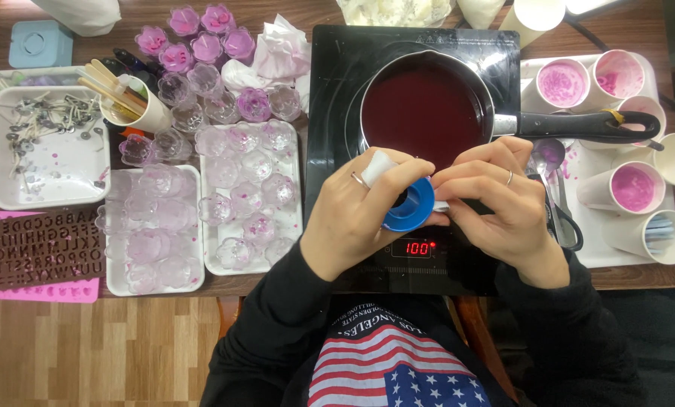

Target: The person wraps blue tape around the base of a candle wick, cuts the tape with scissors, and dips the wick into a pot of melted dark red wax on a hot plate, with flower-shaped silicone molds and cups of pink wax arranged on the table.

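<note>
Blue tape roll [411, 207] half hidden by hands; paper cups' contents perhaps wax.

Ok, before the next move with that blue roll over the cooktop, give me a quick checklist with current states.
1. Blue roll held by both hands: ok, left hand and right hand both grip it.
2. Saucepan of dark red liquid seated on the cooktop: ok.
3. Pan handle clear of the hands: ok, it points right, above the right hand.
4. Cooktop powered: not ok if it should be off; the display is lit.
5. Moulds on the white tray upright: ok.
6. Loose end of the roll: cannot tell, fingers hide it.
</note>
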